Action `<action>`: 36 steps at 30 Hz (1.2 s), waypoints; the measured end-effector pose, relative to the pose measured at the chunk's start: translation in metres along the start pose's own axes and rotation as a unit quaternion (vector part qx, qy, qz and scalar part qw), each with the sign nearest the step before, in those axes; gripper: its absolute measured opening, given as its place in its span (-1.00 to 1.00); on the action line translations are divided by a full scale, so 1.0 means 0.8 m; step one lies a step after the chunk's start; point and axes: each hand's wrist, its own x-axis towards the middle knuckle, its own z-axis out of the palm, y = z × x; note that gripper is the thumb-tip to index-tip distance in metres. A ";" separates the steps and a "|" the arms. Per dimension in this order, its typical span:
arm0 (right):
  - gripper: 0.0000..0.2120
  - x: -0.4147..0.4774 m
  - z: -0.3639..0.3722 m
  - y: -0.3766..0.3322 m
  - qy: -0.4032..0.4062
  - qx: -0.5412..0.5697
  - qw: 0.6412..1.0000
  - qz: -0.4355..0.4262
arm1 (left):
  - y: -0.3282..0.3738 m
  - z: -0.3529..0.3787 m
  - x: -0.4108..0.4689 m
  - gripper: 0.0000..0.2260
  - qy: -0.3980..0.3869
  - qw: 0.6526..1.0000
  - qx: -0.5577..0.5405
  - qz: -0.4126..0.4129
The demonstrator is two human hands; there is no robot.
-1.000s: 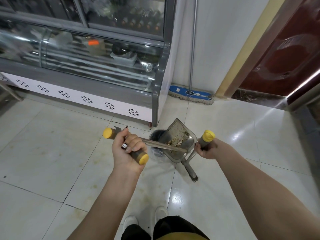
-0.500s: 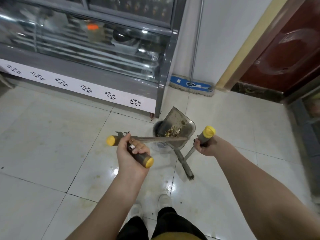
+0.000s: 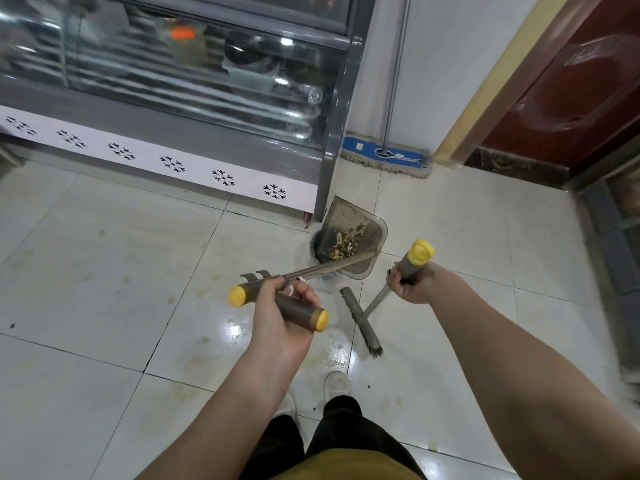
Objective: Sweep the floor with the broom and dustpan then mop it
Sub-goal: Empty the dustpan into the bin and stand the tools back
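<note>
The stiff, likely light dustpan (image 3: pixel 346 216) is clasped at its handle end by the left grip (image 3: pixel 284 303), the broom (image 3: pixel 362 320) at its capped top by the right grip (image 3: pixel 415 285).

Glass-fronted display refrigerator (image 3: pixel 207 81) along upper left, grey-framed, set against white wall (image 3: pixel 450 64). Behind glass: wire shelves (image 3: pixel 173 102); blurred container with orange lid (image 3: pixel 183 39); dark bowl (image 3: pixel 242 51) directly above clear tray (image 3: pixel 251 71). Below glass: white base panel (image 3: pixel 145 147) printed with row of black snowflake motifs (image 3: pixel 172 164). Small brown foot (image 3: pixel 307 218) under right corner of cabinet. Dark round bin (image 3: pixel 315 247) just beside that corner, partly hidden, contents not discernible. Right of wall: yellow door frame (image 3: pixel 491 81), then dark red door (image 3: pixel 571 81) with embossed oval panel. Dark speckled threshold strip (image 3: pixel 512 168) at base of door.
</note>
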 end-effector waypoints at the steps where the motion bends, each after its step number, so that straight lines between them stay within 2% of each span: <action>1: -0.72 0.000 0.001 0.001 -0.004 -0.002 1.000 0.001 | 0.001 -0.002 0.000 -0.91 -0.003 1.000 0.011 -0.002; 7: -0.71 -0.002 0.005 0.005 -0.015 -0.012 1.000 0.000 | 0.002 -0.005 -0.004 -0.93 -0.005 0.999 0.042 0.003; 11: -0.72 0.000 0.009 0.004 -0.017 -0.017 1.000 -0.001 | -0.001 -0.003 -0.007 -0.95 0.023 0.999 0.040 0.017; 19: -0.73 0.006 0.013 0.003 -0.022 -0.020 1.000 0.000 | 0.008 -0.006 0.002 -0.78 0.068 0.995 0.068 0.040; 29: -0.73 0.015 0.013 0.009 -0.011 -0.026 1.000 0.013 | 0.016 -0.016 0.023 -0.96 0.081 0.990 0.087 0.073; 36: -0.72 0.022 0.009 0.015 -0.011 -0.009 1.000 0.025 | 0.019 -0.026 0.021 -0.90 0.089 0.989 0.095 0.068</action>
